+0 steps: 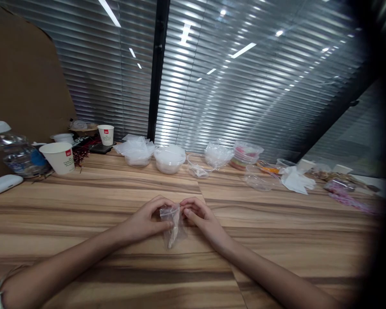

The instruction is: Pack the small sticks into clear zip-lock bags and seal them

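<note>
Between my two hands is a small clear zip bag [181,234] with a pale, whitish strand or stick-like piece [174,231] inside. My left hand [148,221] pinches the bag's left side, thumb in front and fingers behind. On the other side, my right hand [201,218] has its thumb and fingertips closed at the bag's upper right edge. The bag hangs slightly tilted just over the wooden table [122,274]. What exactly the pale piece is, I cannot make out.
Along the back stand a paper cup [59,159], another paper cup [106,135], a lidded plastic bowl [170,159], a bag-covered bowl [137,152] and stacked tubs [245,155]. A plastic bottle [19,154] and white case [3,184] are left; a white glove [297,180] lies right.
</note>
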Demonstrator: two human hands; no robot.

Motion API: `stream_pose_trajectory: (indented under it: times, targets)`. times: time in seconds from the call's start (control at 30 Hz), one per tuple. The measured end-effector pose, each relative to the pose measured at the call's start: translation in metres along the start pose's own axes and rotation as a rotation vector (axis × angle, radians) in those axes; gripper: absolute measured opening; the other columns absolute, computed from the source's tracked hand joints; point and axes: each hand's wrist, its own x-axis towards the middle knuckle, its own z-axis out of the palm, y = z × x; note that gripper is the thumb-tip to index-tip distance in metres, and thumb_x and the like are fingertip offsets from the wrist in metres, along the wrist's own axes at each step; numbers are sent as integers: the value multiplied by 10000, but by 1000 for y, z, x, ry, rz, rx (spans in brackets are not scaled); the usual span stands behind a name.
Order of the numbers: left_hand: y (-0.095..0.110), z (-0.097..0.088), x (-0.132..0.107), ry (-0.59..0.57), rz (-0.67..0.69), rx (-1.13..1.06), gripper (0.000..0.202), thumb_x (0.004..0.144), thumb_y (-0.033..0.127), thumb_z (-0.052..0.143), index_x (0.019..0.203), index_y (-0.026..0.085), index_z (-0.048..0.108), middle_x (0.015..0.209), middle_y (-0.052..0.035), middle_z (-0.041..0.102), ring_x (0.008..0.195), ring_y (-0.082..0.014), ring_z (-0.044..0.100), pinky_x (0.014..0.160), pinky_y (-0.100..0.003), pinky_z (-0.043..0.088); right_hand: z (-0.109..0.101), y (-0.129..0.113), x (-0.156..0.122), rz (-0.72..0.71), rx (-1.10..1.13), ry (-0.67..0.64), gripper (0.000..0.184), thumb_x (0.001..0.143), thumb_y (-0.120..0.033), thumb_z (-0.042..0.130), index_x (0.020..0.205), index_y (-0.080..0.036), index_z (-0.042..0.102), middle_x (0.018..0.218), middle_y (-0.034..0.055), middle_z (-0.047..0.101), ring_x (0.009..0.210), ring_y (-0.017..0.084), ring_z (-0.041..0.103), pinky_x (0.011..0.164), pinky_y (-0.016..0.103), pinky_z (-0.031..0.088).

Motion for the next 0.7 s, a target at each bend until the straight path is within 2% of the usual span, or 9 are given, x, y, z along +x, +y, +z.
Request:
stream_pose_trajectory:
  times: [0.13,0.4,0.6,0.7]
  targets:
    - [-1,1,1,19,-2,-48,238,768,217,598,996,156,565,968,-61,564,896,-186,539,802,-300,437,1,4,0,-19,-18,-49,227,800,-287,600,999,-214,518,886,26,579,835,134,545,767,280,430]
    - [-3,2,2,11,-41,-159,234,772,265,606,982,165,575,1017,-76,585,972,-211,540,871,-334,412,2,6,0,-28,-15,-40,275,769,-255,636,1004,-217,500,883,26,588,826,136,557,772,289,431]
    - [-12,-1,5,177,-115,-319,304,791,271,585,1084,212,528,1073,-51,572,1013,-181,531,895,-303,403,3,3,1,-19,29,57,295,754,-266,647,998,-216,489,861,16,573,795,132,555,719,269,435]
    - [-14,-2,6,207,-150,-343,276,785,264,590,1048,189,549,1009,-51,595,969,-168,545,880,-290,409,2,3,0,-36,39,100,330,760,-264,641,1037,-234,465,868,1,555,728,107,548,653,237,426]
